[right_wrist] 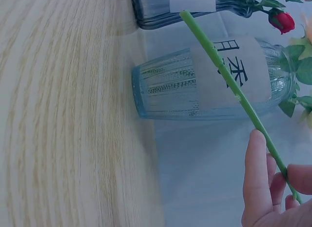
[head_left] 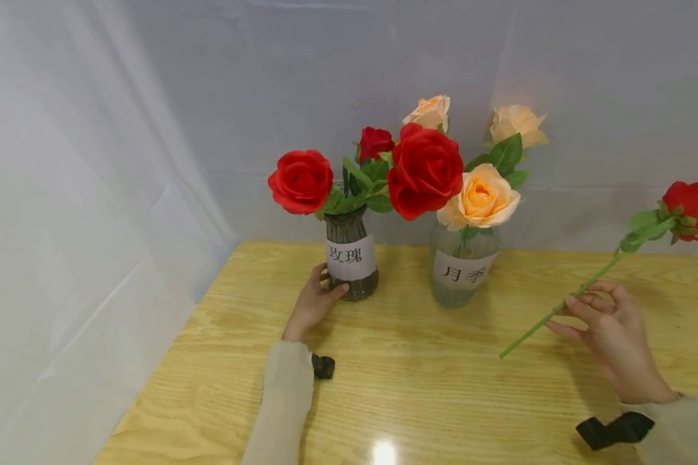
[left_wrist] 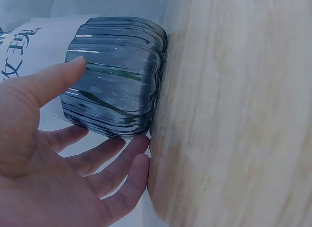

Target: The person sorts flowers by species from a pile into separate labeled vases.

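Observation:
My left hand (head_left: pixel 316 302) holds the lower part of a dark, ribbed glass vase (head_left: pixel 360 286), thumb on its front and fingers round its left side. In the left wrist view, thumb and fingertips meet the glass (left_wrist: pixel 114 85), and green stems show inside. Red roses (head_left: pixel 301 182) and leaves stand in this vase, which bears a white label (head_left: pixel 351 258) with black characters. Over the table's right side, my right hand (head_left: pixel 613 329) pinches the green stem (right_wrist: pixel 239 94) of a red rose (head_left: pixel 695 210). The rose is tilted, bloom at upper right, bare stem end toward lower left.
A clear glass vase (head_left: pixel 452 296), also labelled, stands right of the dark one with peach roses (head_left: pixel 481 197). A large red bloom (head_left: pixel 424 171) leans between the vases. Both stand on a wooden table (head_left: pixel 419 387), near its back edge, before a pale sheet (head_left: pixel 302 77).

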The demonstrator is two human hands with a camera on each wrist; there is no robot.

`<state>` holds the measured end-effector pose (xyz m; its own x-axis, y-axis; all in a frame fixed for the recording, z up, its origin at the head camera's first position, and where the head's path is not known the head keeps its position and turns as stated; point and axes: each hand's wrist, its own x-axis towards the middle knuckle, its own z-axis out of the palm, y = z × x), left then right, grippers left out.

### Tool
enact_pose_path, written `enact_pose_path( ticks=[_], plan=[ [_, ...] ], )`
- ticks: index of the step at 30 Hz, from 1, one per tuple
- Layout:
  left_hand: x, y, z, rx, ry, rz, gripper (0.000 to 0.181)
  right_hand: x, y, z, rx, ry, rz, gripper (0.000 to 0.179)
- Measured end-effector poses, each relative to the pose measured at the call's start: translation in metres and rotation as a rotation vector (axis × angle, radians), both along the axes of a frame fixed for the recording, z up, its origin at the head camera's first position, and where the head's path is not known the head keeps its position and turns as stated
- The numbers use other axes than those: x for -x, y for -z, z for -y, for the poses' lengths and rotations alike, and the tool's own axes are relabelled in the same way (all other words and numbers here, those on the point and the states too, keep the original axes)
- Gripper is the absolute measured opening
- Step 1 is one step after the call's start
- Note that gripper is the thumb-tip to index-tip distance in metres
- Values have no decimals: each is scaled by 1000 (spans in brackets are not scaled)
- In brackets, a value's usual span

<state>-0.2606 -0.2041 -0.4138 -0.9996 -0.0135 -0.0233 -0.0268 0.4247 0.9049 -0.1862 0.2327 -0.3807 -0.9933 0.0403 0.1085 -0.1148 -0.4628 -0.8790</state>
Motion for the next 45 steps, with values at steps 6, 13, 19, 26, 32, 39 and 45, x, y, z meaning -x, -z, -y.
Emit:
enact_pose_path(
  ticks=[6, 13, 19, 26, 32, 39, 45],
  plan=[
    [0, -1, -1, 0, 1, -2, 69, -1, -1, 6, 63, -11, -34, 22],
    [0, -1, 0, 6, 6, -6, 69, -1, 1, 21, 198, 3, -147, 21],
    [0, -1, 0, 4, 6, -5, 69, 1, 0, 37, 231, 68, -193, 14],
    [0, -1, 0, 4, 6, -10, 68, 3, -7, 56, 237, 142, -291, 14],
    [0, -1, 1, 18, 6, -10, 67, 5, -10, 67, 289, 224, -313, 19],
    [0, 0, 2, 11, 12, -11, 70, 7, -14, 76, 362, 236, -337, 18],
    [-2, 0, 3, 16, 25, -43, 70, 9, -18, 85, 361, 291, -299, 19]
  ],
)
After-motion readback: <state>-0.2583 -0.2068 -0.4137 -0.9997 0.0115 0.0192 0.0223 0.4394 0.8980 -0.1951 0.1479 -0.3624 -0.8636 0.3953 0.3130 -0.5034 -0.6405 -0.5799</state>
